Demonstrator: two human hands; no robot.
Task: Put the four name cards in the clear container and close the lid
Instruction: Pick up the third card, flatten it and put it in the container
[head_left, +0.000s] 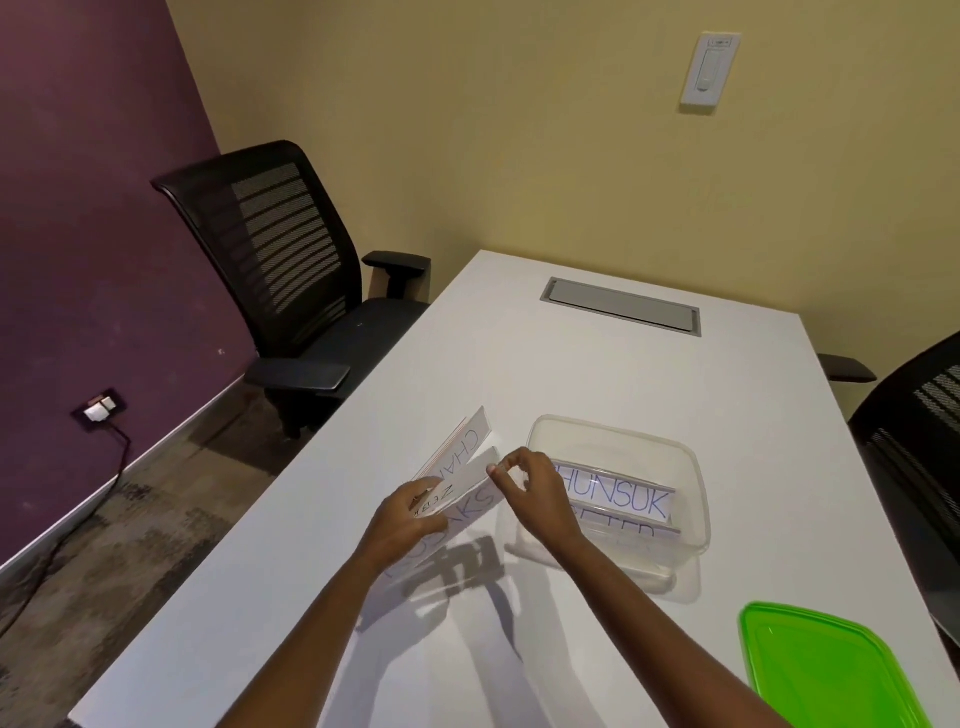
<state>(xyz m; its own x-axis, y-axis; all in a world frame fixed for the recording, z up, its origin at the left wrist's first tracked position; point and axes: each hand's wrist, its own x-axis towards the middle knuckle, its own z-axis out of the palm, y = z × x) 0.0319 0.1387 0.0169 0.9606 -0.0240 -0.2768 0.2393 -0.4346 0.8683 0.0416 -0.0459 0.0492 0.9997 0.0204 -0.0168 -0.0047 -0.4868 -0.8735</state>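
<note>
White paper name cards (470, 480) with blue lettering; clear plastic container (691, 514); bright green plastic lid (831, 675); white table (519, 364).

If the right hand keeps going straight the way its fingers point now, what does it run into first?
The right hand points up-left, its fingertips already at the top edge of the nearer name card that the left hand holds. That card comes first; the second card stands just behind it, though depth is hard to judge.

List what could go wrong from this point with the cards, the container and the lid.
1. Left hand and right hand grip overlapping white paper name cards; one may slip.
2. Two cards already fill the clear plastic container; more may jam.
3. The green plastic lid lies near the white table edge.
</note>
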